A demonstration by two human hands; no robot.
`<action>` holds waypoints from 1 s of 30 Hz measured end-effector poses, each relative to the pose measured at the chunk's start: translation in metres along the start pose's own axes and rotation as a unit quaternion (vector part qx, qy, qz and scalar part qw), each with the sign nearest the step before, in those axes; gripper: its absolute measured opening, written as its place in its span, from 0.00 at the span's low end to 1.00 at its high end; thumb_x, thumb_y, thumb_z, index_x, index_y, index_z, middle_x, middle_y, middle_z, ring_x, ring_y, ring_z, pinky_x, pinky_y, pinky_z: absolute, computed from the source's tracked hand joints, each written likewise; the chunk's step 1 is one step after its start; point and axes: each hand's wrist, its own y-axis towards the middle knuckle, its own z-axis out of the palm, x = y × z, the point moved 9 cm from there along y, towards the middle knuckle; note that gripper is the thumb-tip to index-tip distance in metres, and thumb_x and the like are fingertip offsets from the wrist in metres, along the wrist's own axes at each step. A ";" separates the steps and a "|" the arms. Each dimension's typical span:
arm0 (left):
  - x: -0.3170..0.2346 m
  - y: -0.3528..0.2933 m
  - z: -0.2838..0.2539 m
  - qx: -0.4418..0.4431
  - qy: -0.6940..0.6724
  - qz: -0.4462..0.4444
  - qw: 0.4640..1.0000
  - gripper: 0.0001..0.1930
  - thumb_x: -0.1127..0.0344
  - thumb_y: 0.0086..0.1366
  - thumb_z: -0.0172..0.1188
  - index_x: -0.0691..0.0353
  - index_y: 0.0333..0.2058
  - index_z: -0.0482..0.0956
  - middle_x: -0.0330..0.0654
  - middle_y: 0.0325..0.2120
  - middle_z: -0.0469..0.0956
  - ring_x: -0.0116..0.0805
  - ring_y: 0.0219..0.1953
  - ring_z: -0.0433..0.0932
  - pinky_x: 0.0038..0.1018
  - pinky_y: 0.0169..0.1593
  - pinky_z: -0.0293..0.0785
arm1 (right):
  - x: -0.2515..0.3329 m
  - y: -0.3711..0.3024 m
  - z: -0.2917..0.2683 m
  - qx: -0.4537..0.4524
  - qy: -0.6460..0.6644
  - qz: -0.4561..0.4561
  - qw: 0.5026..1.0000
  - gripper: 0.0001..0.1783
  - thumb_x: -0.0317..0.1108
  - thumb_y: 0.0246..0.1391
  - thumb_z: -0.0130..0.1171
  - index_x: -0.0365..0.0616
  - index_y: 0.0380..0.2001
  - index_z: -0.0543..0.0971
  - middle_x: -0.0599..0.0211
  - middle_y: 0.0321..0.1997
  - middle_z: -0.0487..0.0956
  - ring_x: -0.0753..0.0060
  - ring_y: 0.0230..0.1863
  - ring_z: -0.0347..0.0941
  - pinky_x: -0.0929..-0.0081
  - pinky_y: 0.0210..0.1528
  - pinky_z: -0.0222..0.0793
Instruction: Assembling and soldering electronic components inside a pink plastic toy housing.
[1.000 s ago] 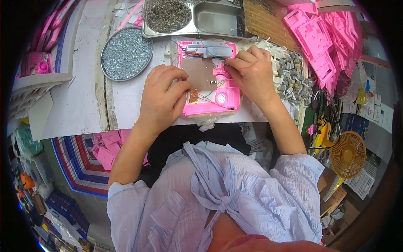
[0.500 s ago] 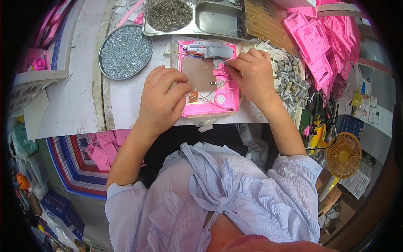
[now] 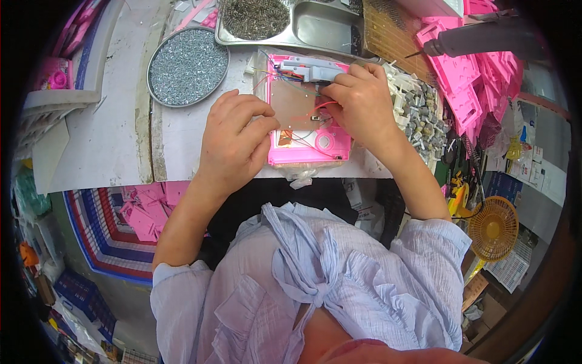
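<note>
While open, casing (image 3: 341, 139) (pink) between hands (image 3: 236, 139) (image 3: 367, 103)

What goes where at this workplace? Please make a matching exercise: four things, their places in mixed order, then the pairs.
1. Rectangular brown board
2. Small silvery metal pieces
3. Dark pointed tool
4. Red, white and blue basket

A. in front of pink plastic parts, upper right
B. below the white table's front edge, at left
C. over the pink plastic housing
D. in the round grey dish

Right pairs: 1-C, 2-D, 3-A, 4-B
</note>
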 end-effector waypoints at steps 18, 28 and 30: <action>-0.013 0.006 -0.003 0.037 0.018 0.017 0.999 0.14 0.78 0.49 0.64 0.61 0.37 0.82 0.42 0.39 0.80 0.46 0.47 0.79 0.49 0.61 0.69 | 0.022 -0.005 0.007 0.147 -0.101 -0.348 0.921 0.11 0.35 0.42 0.62 0.50 0.33 0.85 0.76 0.30 0.77 0.73 0.40 0.73 0.64 0.57 0.65; -0.041 0.012 0.025 0.049 -0.065 -0.071 0.994 0.14 0.73 0.52 0.65 0.61 0.40 0.81 0.43 0.33 0.78 0.42 0.36 0.79 0.36 0.39 0.74 | -0.002 -0.051 -0.036 -0.020 0.283 0.048 0.958 0.13 0.20 0.51 0.63 0.42 0.42 0.84 0.62 0.34 0.81 0.61 0.33 0.79 0.66 0.34 0.75; -0.054 0.015 0.043 0.102 -0.067 -0.036 0.992 0.14 0.70 0.54 0.63 0.61 0.41 0.80 0.42 0.32 0.77 0.40 0.34 0.80 0.34 0.37 0.74 | 0.034 -0.070 -0.049 -0.068 0.345 0.019 0.936 0.15 0.19 0.50 0.63 0.42 0.42 0.84 0.58 0.36 0.81 0.60 0.34 0.79 0.71 0.35 0.75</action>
